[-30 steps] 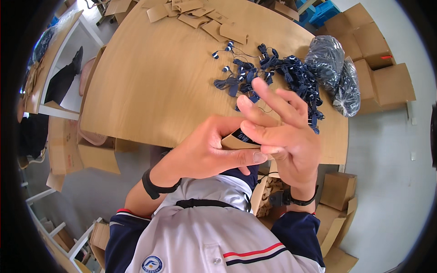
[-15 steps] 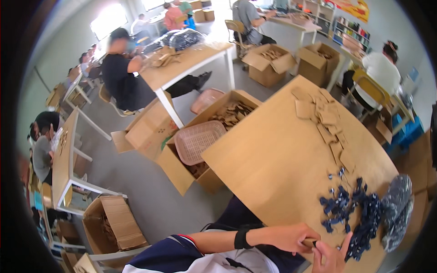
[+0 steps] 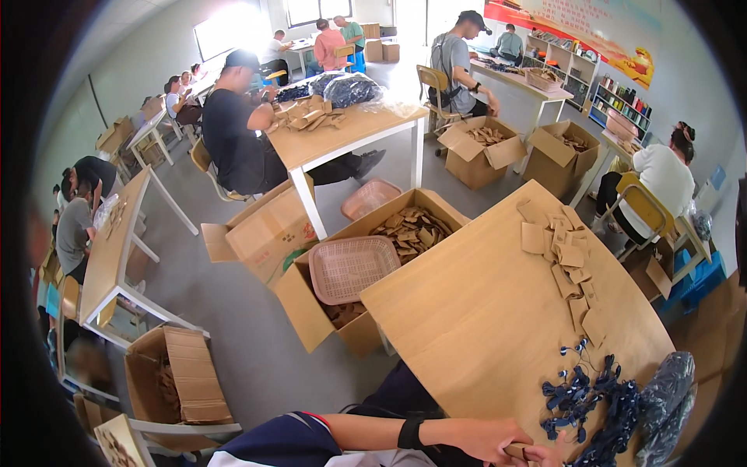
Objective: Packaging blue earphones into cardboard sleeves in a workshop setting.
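Observation:
At the lower edge of the table, my left hand [image 3: 492,438], with a black band on its wrist, is closed on a small folded brown cardboard piece [image 3: 515,449]. My right hand [image 3: 547,454] meets it from the right, its fingers at the same piece; the picture's lower edge cuts part of it off. Just beyond my right hand lies a loose heap of dark blue corded earphones [image 3: 572,393], beside a denser bundle of them [image 3: 611,416]. Farther up the table, flat cardboard pieces [image 3: 566,253] spread in a long pile.
A dark plastic-wrapped bundle [image 3: 668,409] lies on the table's right edge. Left of the wooden table [image 3: 467,288] stands an open carton [image 3: 342,331] holding cardboard pieces and a pink basket [image 3: 354,268]. Another open carton [image 3: 191,377] is at lower left. Several people sit at other tables.
My view has tilted up, so the table and room sit lower in the picture. Both hands have stayed together at the cardboard piece; my right index finger no longer points up.

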`<state>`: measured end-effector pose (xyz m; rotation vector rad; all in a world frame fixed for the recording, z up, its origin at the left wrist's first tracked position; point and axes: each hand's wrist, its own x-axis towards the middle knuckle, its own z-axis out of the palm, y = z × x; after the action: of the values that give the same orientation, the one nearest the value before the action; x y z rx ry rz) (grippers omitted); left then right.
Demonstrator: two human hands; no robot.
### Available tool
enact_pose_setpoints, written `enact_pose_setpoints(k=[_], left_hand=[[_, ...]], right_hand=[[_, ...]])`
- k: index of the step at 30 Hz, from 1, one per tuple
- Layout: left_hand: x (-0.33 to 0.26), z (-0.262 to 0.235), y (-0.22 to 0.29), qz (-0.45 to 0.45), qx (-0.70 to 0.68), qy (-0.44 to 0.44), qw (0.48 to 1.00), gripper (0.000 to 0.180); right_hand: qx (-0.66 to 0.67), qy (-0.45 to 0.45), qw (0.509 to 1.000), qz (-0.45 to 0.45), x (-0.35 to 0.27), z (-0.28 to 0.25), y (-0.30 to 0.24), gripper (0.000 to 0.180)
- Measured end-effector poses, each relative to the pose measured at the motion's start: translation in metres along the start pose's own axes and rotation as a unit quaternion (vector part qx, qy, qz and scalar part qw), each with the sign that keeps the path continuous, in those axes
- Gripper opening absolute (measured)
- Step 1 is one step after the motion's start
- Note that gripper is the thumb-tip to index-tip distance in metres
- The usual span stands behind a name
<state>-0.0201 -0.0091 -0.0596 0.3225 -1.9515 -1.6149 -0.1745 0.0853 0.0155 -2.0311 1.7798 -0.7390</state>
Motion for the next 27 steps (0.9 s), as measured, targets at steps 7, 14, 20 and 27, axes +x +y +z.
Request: enact_pose_setpoints(k=[7, 14, 20, 27], left_hand=[[-0.005, -0.001, 0.01, -0.072, -0.215, -0.011, 0.974, 0.03], [0.03, 0.011, 0.046, 0.016, -0.577, 0.028, 0.816, 0.039], [0.033, 0.022, 0.07, -0.019, -0.293, 0.12, 0.948, 0.054], [0.007, 0.013, 0.087, 0.25, 0.233, 0.304, 0.89, 0.037]], right_hand=[[0.033, 0.023, 0.997, -0.058, 0.009, -0.024, 0.015, 0.027], [-0.1, 0.175, 0.965, -0.166, 0.008, -0.007, 0.002, 0.039], [0.059, 0.306, 0.941, -0.135, -0.003, -0.005, 0.008, 0.028], [0.278, 0.31, 0.895, -0.158, 0.007, 0.006, -0.02, 0.02]])
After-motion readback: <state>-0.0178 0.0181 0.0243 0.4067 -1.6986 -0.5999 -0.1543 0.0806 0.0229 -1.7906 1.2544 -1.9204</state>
